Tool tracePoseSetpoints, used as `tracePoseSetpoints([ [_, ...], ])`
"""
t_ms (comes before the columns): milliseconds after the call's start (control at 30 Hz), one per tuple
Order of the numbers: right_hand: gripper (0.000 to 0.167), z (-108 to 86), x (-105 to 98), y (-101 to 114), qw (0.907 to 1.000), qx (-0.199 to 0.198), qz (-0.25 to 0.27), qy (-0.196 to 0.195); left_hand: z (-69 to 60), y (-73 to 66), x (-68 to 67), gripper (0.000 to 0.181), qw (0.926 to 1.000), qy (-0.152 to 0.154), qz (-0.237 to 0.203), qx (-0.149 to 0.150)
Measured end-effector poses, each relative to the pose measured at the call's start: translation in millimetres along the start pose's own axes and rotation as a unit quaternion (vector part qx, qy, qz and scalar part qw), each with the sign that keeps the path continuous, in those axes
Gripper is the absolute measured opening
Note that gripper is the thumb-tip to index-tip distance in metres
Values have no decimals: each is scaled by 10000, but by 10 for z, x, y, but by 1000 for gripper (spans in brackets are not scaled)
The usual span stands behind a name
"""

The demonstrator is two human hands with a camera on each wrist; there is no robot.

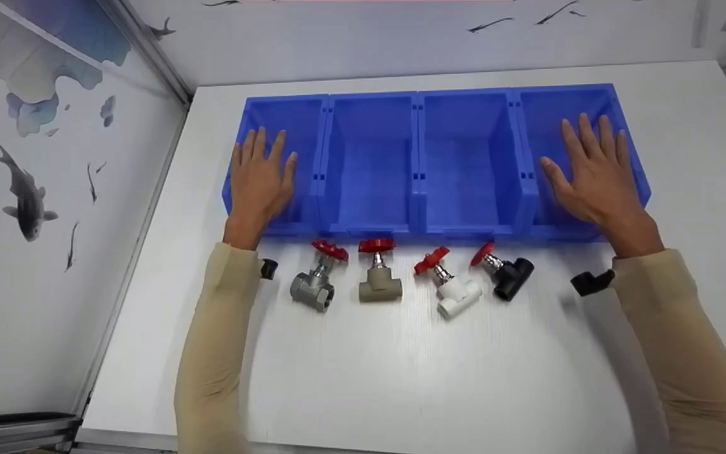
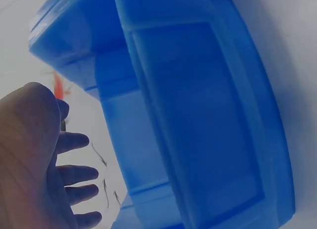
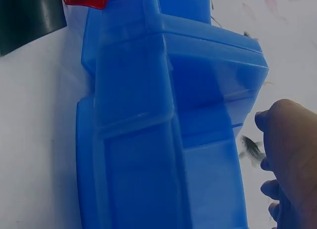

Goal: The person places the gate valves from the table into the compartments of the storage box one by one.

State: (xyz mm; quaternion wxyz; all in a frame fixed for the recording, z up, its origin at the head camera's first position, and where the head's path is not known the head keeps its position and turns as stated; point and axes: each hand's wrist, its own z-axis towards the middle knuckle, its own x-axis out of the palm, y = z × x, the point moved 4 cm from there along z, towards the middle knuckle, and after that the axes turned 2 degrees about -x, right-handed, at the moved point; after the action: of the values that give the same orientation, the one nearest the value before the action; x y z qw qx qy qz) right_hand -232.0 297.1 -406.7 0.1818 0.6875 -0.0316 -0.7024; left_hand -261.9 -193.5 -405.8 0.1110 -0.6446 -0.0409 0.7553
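My left hand (image 1: 259, 180) is over the leftmost blue bin (image 1: 300, 116), fingers straight and slightly spread, holding nothing. Over the rightmost blue bin (image 1: 533, 104) is my right hand (image 1: 599, 176), also flat with fingers extended and nothing in it. Both wrist views show the hands above the bins' rims. In front of the bins, several valves with red handwheels lie in a row: a grey valve (image 1: 312, 290), a tan valve (image 1: 380, 289), a white valve (image 1: 459, 297) and a black valve (image 1: 513, 279). Part of the black valve (image 3: 29, 21) appears in the right wrist view.
Two middle blue bins (image 1: 372, 157) stand joined between the outer ones on a white table (image 1: 363, 378). A printed panel (image 1: 16, 284) rises at the left, and a back wall (image 1: 363, 38) stands behind. Small black devices (image 1: 592, 283) sit at both wrists.
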Motion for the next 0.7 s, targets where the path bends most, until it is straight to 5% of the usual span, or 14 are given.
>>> tracePoseSetpoints([
  [333,69,-69,-57,53,9980,-213,514,-309,-68,186,-214,48,9932,-1111,-273,-234],
  [700,64,-157,-56,70,9930,-245,1108,-341,-113,470,-250,53,9907,-475,-737,-1044],
])
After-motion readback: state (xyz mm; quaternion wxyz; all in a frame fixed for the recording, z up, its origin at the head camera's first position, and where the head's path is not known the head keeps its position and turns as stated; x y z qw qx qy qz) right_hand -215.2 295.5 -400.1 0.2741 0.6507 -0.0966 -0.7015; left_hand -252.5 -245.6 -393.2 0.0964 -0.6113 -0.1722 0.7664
